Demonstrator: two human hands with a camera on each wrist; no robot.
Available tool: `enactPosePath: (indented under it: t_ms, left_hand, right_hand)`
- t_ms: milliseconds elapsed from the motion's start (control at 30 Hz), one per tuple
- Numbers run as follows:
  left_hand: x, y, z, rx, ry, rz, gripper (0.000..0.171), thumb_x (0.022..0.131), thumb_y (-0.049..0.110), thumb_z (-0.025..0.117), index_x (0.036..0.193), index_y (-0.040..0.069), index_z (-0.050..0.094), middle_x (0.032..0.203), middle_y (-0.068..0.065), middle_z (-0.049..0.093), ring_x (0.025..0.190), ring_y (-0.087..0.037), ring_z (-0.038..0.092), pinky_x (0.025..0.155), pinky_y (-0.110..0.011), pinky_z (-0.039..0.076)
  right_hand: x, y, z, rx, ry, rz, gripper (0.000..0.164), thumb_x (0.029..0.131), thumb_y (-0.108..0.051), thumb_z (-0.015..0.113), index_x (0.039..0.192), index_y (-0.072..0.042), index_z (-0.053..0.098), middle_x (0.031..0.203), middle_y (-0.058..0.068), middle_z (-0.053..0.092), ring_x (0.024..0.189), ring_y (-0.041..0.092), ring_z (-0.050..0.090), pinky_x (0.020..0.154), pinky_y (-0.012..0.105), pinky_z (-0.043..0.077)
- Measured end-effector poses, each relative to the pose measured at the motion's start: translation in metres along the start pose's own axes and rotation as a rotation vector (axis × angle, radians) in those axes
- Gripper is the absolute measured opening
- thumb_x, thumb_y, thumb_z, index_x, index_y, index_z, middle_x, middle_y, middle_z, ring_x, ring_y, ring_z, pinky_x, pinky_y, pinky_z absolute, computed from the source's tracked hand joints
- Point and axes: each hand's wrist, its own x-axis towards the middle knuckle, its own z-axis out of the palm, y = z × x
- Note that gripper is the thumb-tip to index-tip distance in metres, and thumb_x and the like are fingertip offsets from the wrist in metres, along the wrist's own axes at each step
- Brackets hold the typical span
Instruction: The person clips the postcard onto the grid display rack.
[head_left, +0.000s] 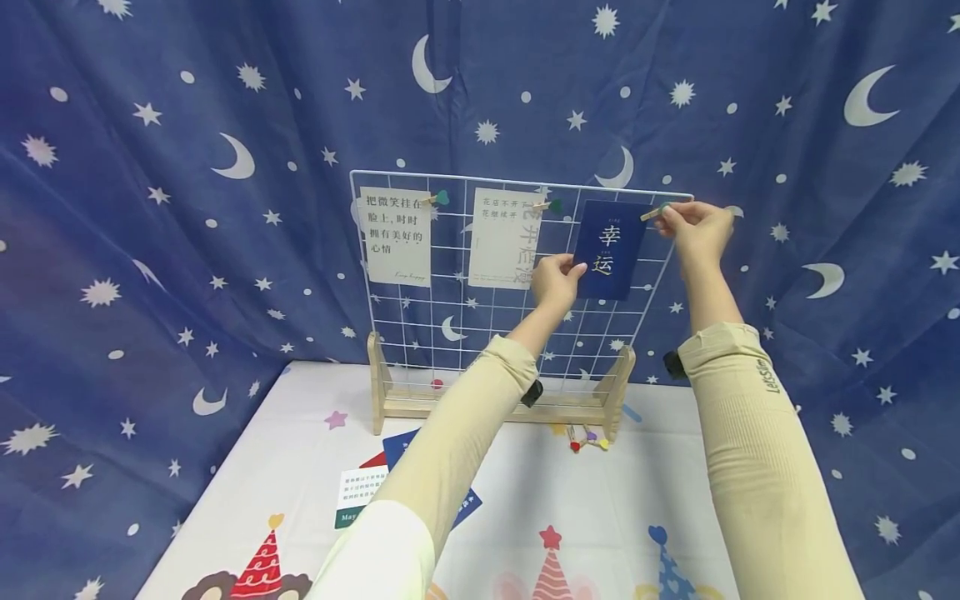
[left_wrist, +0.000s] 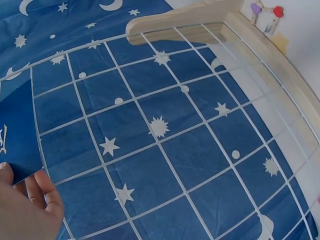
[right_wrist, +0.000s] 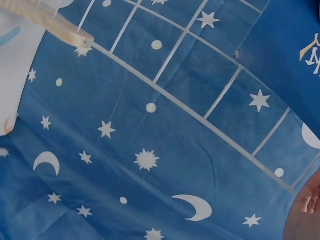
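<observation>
A dark blue card [head_left: 609, 250] with large white and gold characters lies against the white wire grid panel [head_left: 450, 310], at its right side. My left hand [head_left: 556, 282] pinches the card's left edge; in the left wrist view its thumb and fingers hold a corner of the blue card [left_wrist: 20, 135]. My right hand [head_left: 701, 232] pinches a small wooden clothespin [head_left: 651, 214] at the card's upper right corner. Whether the clothespin bites on the card and wire cannot be told. Only part of the right hand [right_wrist: 304, 212] shows in the right wrist view.
Two pale cards, a left one [head_left: 397, 258] and a middle one [head_left: 491, 250], hang from the grid by clothespins with green hearts. A wooden base [head_left: 420, 408] holds the grid. Loose clothespins [head_left: 588, 440] and several cards [head_left: 360, 492] lie on the white tablecloth [head_left: 300, 433].
</observation>
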Motion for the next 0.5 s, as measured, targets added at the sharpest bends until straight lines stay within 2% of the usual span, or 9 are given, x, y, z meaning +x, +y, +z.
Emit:
enactPosePath:
  t_ms: [200,300,400,500]
  left_hand:
    - [-0.002,0.003,0.001,0.079,0.039,0.013,0.028,0.086,0.024,0.066,0.11,0.008,0.069,0.098,-0.005,0.073,0.09,-0.019,0.068,0.083,-0.029,0.052]
    - [-0.004,0.004,0.001,0.069,0.069,0.019,0.028,0.087,0.023,0.066,0.108,0.006,0.07,0.095,-0.007,0.073,0.089,-0.02,0.067,0.084,-0.03,0.051]
    - [-0.007,0.002,0.004,0.043,0.095,0.029,0.027,0.086,0.022,0.066,0.106,0.004,0.07,0.093,-0.008,0.073,0.087,-0.022,0.067,0.084,-0.032,0.05]
    - [-0.01,-0.001,0.008,0.008,0.107,0.041,0.026,0.086,0.022,0.067,0.105,0.004,0.07,0.091,-0.009,0.073,0.085,-0.022,0.067,0.083,-0.032,0.05]
  right_hand:
    - [0.0,0.006,-0.002,0.03,-0.027,0.006,0.014,0.086,0.007,0.06,0.08,-0.004,0.066,0.055,-0.012,0.063,0.049,0.001,0.062,0.052,0.01,0.051]
    - [-0.001,0.01,-0.001,0.018,-0.038,0.01,0.008,0.087,0.005,0.059,0.091,0.003,0.065,0.056,-0.013,0.063,0.049,0.0,0.062,0.052,0.011,0.051]
    - [-0.003,0.012,-0.001,-0.021,-0.045,0.01,0.013,0.089,0.002,0.058,0.101,0.007,0.062,0.059,-0.015,0.063,0.052,-0.001,0.063,0.055,0.01,0.052]
    - [-0.005,0.013,-0.002,-0.021,-0.038,0.013,0.015,0.09,0.002,0.057,0.104,0.007,0.06,0.061,-0.015,0.062,0.052,-0.001,0.063,0.057,0.01,0.052]
